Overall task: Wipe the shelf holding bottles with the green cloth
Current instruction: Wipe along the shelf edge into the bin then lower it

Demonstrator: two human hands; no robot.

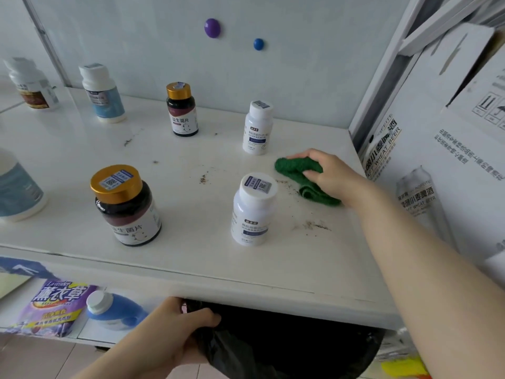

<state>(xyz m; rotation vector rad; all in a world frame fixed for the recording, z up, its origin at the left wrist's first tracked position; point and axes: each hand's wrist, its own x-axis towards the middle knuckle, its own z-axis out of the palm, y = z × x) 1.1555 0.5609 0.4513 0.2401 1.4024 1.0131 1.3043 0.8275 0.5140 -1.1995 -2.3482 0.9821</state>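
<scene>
A: Where's the green cloth (303, 179)?

B: Bunched on the shelf (191, 258), toward its right end, just right of the near white bottle (252, 209). The right grip (330, 176) is curled round it, pressing down.

A: How will it handle?

B: Soft, light and floppy, I'd judge. Keep it wadded from above so it drags the crumbs (314, 225). The left grip (185, 326) pinches a black bag (273, 346) below the shelf edge.
</scene>
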